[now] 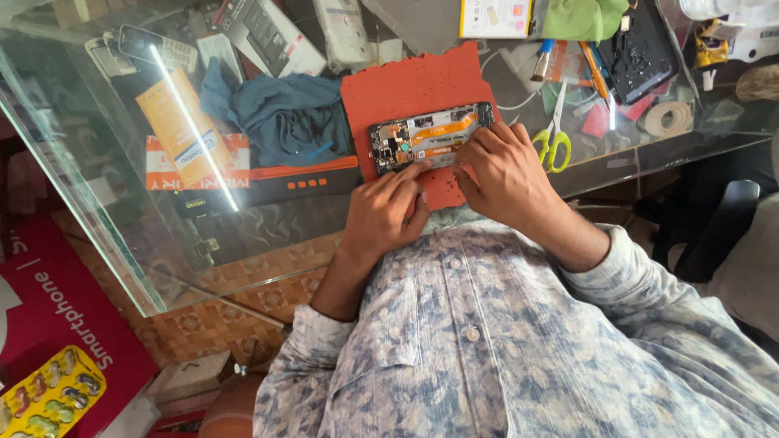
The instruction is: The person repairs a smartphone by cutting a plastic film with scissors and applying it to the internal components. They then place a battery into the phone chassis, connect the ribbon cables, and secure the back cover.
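Both hands' fingers point(422, 166) press the opened phone point(430, 135) at the mat's point(406, 85) near edge; scissors point(553, 142) just beside.

Left hand point(388, 212), right hand point(505, 172), fingers curled down

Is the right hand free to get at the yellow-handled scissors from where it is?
Probably yes: the scissors lie uncovered on the glass just beside the right hand, nothing between, though its fingers are on the opened phone.

Phone repair shop; glass counter point(97, 170), opened phone point(430, 134) on red mat point(406, 81), scissors point(554, 142), phone boxes point(272, 32)
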